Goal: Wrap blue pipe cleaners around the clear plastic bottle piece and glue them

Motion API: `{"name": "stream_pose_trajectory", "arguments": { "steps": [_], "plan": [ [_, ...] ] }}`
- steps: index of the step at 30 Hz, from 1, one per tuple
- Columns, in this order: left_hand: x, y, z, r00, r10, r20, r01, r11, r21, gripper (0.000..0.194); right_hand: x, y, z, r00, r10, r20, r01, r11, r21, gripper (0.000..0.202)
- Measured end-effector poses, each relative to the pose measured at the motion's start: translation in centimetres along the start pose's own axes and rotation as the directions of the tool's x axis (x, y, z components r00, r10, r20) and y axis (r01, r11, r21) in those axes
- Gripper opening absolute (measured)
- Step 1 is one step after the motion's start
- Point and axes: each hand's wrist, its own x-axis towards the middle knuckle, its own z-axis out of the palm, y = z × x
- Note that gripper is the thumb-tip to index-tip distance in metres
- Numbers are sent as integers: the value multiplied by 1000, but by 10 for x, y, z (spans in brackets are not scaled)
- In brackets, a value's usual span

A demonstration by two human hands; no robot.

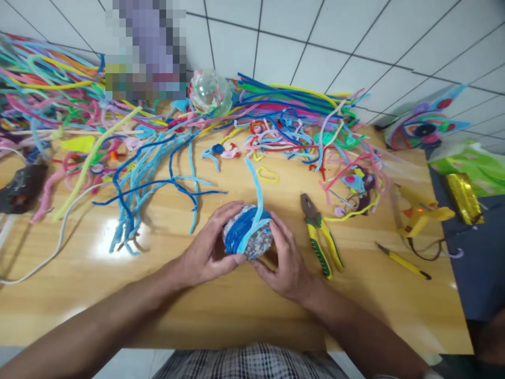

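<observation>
Speckled ball (259,243), grey and rough-surfaced, is held between two hands over the near middle of the smooth wooden table (221,321); whether the tabletop is touched by it cannot be told. Its left part is covered by dark-blue fuzzy strands laid side by side, and a light-blue fuzzy stem (255,184) is laid across it, the free end pointing away. Its left side is clasped by the left hand (207,250), thumb pressed at the lower edge; its right side is gripped by the bent fingers of the right hand (290,263). Pliers (313,216) with green-and-yellow handles are laid spread just beside the right hand. Farther right, a slim yellow knife (406,264) and a yellow glue gun (420,218) are placed. The far side is crowded by tangled coloured stems (294,97) and a clear rounded container (211,92).
</observation>
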Motion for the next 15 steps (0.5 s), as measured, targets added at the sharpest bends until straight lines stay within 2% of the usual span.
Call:
{"name": "stream_pose_trajectory", "arguments": {
  "steps": [5, 9, 15],
  "plan": [
    [-2, -13, 3, 1000, 6, -24, -6, 1000, 3, 84, 3, 2, 5, 999, -11, -33, 11, 1000, -23, 102],
    [2, -23, 4, 999, -37, -38, 36, 999, -28, 81, 6, 10, 10, 999, -18, -29, 17, 999, -42, 106],
    [10, -25, 4, 994, -95, -54, 93, 995, -48, 87, 6, 20, 16, 998, -48, -38, 46, 997, -57, 108]
  ]
}}
